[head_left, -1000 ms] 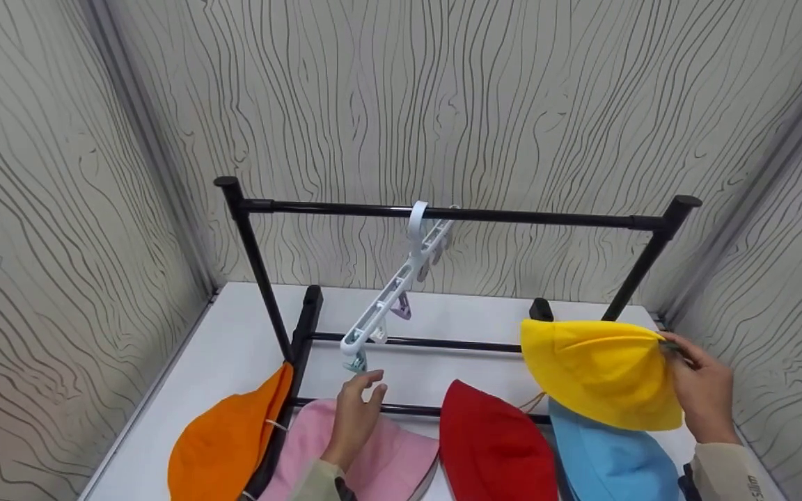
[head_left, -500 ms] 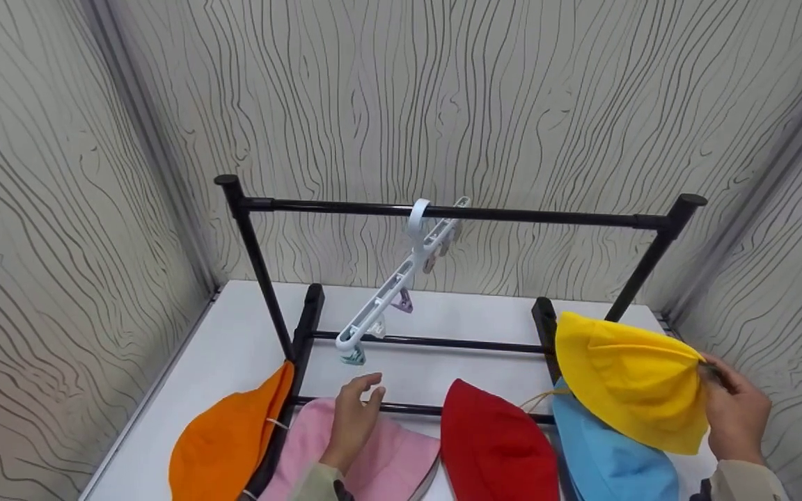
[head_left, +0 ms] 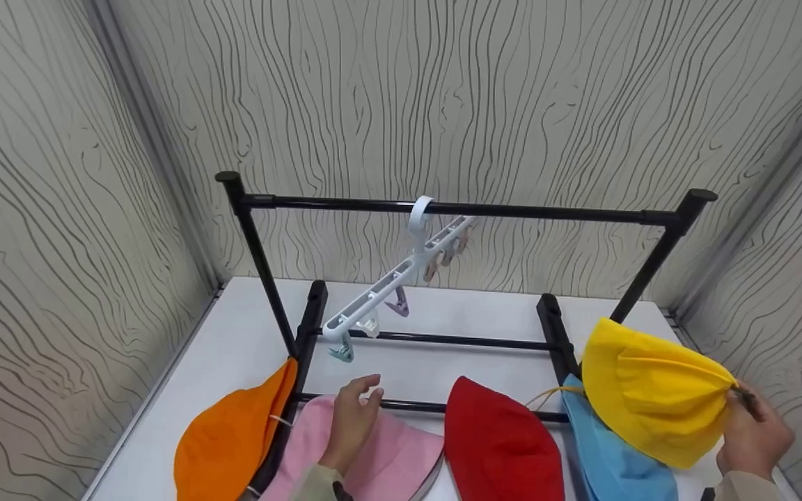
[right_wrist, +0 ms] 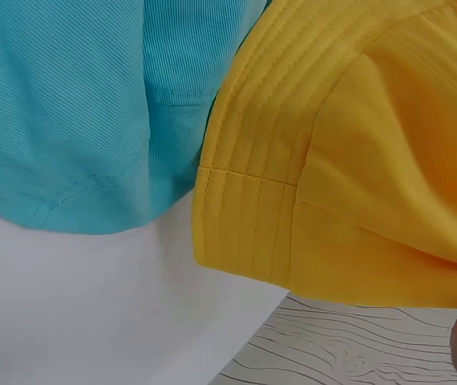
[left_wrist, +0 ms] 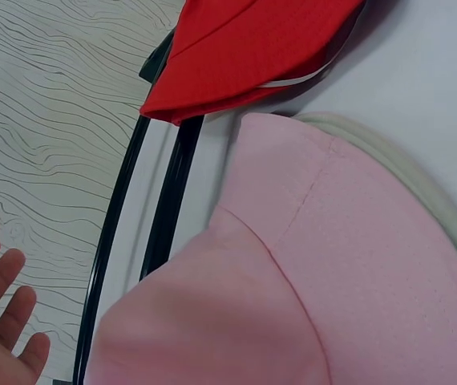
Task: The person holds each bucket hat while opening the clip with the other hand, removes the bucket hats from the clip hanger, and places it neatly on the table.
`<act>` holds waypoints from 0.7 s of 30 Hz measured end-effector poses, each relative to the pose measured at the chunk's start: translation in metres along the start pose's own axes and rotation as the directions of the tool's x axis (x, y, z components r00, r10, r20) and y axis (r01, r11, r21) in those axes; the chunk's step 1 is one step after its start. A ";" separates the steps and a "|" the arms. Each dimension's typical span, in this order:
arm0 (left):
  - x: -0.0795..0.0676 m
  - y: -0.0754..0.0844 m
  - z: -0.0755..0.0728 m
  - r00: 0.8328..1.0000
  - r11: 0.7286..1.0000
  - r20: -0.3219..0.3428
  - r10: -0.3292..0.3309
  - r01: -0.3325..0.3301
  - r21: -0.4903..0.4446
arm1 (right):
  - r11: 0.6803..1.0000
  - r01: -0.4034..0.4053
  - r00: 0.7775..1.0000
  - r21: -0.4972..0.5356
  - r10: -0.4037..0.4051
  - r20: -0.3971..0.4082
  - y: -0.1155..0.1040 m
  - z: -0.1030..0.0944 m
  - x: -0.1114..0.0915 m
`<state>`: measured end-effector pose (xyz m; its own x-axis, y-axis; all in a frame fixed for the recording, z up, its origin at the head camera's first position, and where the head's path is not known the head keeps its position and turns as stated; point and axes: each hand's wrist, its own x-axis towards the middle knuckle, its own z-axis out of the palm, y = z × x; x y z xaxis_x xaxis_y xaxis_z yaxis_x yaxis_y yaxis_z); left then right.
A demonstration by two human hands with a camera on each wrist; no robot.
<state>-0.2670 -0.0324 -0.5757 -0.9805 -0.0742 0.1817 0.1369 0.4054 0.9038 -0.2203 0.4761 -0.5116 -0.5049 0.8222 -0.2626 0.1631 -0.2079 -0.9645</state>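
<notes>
My right hand point(head_left: 756, 435) pinches the crown of a yellow bucket hat point(head_left: 658, 393) and holds it over the light blue hat point(head_left: 617, 456) at the right. In the right wrist view the yellow hat point(right_wrist: 357, 160) overlaps the blue hat point(right_wrist: 76, 112), and only a bit of a finger shows. My left hand point(head_left: 354, 424) hovers above the pink hat point(head_left: 401, 456) with loosely bent fingers and nothing in them. A white clip hanger point(head_left: 401, 271) hangs by its hook from the black rack's top bar point(head_left: 547, 211). Pastel clips dangle from it, among them a green clip point(head_left: 342, 348).
A red hat point(head_left: 502, 445) lies between the pink and blue hats. The orange hat point(head_left: 230, 438) leans against the rack's left side. White tabletop point(head_left: 443, 372) shows between the rack's lower bars. Wood-grain panels point(head_left: 401, 104) enclose the back and sides.
My right hand has carried the yellow hat to the right and slightly down. The hanger has turned a little on its hook. My left hand stays almost where it was.
</notes>
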 end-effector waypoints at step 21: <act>-0.008 -0.001 -0.005 0.993 0.994 0.051 -0.107 0.106 0.027 | 0.992 -0.062 0.992 0.110 0.074 -0.106 0.023 -0.013 0.002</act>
<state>-0.2586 -0.0367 -0.5763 -0.9955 -0.0702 0.0638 0.0285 0.4200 0.9071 -0.2072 0.4799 -0.5337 -0.3991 0.8561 -0.3283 0.1002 -0.3152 -0.9437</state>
